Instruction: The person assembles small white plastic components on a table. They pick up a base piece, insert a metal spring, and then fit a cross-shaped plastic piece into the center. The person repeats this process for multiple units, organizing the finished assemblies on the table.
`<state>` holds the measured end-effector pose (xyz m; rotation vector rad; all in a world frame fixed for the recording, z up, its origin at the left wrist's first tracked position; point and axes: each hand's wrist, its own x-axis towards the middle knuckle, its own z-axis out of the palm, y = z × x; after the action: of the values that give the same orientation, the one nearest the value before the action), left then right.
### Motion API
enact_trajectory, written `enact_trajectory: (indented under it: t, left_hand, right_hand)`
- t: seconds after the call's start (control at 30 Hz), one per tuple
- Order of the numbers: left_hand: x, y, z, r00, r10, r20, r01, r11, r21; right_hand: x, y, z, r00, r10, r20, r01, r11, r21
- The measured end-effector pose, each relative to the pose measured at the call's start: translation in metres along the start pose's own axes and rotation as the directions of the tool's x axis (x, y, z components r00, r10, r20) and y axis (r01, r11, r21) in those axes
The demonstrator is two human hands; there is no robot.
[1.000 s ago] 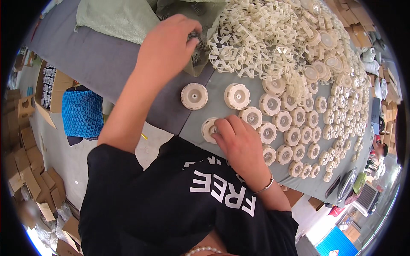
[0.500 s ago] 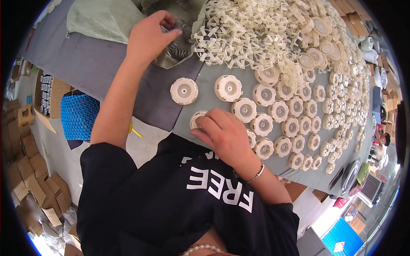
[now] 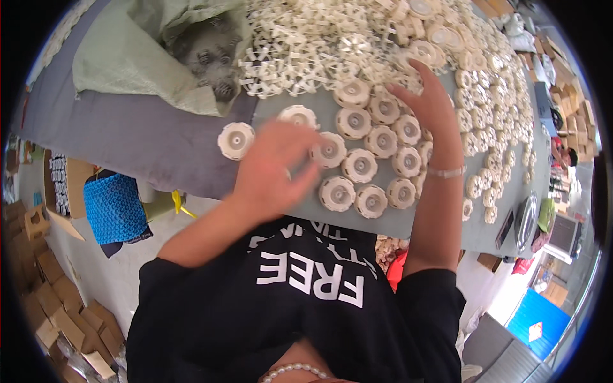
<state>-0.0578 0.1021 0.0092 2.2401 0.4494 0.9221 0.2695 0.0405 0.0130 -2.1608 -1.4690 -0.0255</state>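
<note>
My left hand [image 3: 274,166] is smeared by motion above the near edge of the table, close to several round cream plastic housings. Whether its fingers hold anything cannot be made out. One housing [image 3: 235,140] lies just left of it, another [image 3: 298,117] sits beyond it, and a third [image 3: 329,150] is by its fingertips. Reaching over the far side of the housings, my right hand [image 3: 431,96] has its thumb and forefinger apart, with nothing visible between them. It is nearest to a heap of cream plastic clip-like rings [image 3: 306,48].
A green woven sack [image 3: 137,64] lies open at the far left with metal springs [image 3: 214,57] inside. Rows of smaller housings [image 3: 485,127] cover the table's right side. A blue padded seat [image 3: 118,207] and cardboard boxes [image 3: 64,306] stand at the left.
My left hand has left the sack of springs and come nearer, over the housings. My right hand has moved from a near housing to the far right, its fingers spreading. The view has shifted.
</note>
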Motion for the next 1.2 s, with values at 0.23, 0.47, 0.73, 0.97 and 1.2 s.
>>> enact_trajectory:
  t: [0.23, 0.47, 0.73, 0.97, 1.2]
  left_hand:
    - [-0.048, 0.043, 0.073, 0.857, 0.191, 0.478, 0.057, 0.888, -0.456]
    - [0.020, 0.067, 0.096, 0.604, -0.242, 0.759, 0.750, -0.151, -0.645]
    - [0.033, 0.084, 0.133, 0.500, -0.444, 0.744, 0.781, -0.141, -0.609]
    - [0.019, 0.131, 0.178, 0.457, -0.253, 0.853, 0.890, 0.124, -0.440]
    - [0.050, 0.142, 0.209, 0.353, -0.065, 0.933, 0.925, 0.171, -0.338]
  right_hand:
    - [0.040, 0.003, -0.022, 0.986, 0.056, -0.158, -0.013, 0.964, 0.264]
    - [-0.033, -0.021, -0.053, 0.859, 0.371, -0.353, -0.078, 0.776, 0.626]
    - [-0.191, -0.053, -0.078, 0.975, 0.008, -0.220, 0.110, 0.847, 0.520]
    - [-0.269, -0.004, -0.105, 0.958, 0.236, -0.165, -0.094, 0.797, 0.596]
    - [-0.332, 0.111, -0.149, 0.665, 0.584, -0.466, -0.659, 0.752, 0.001]
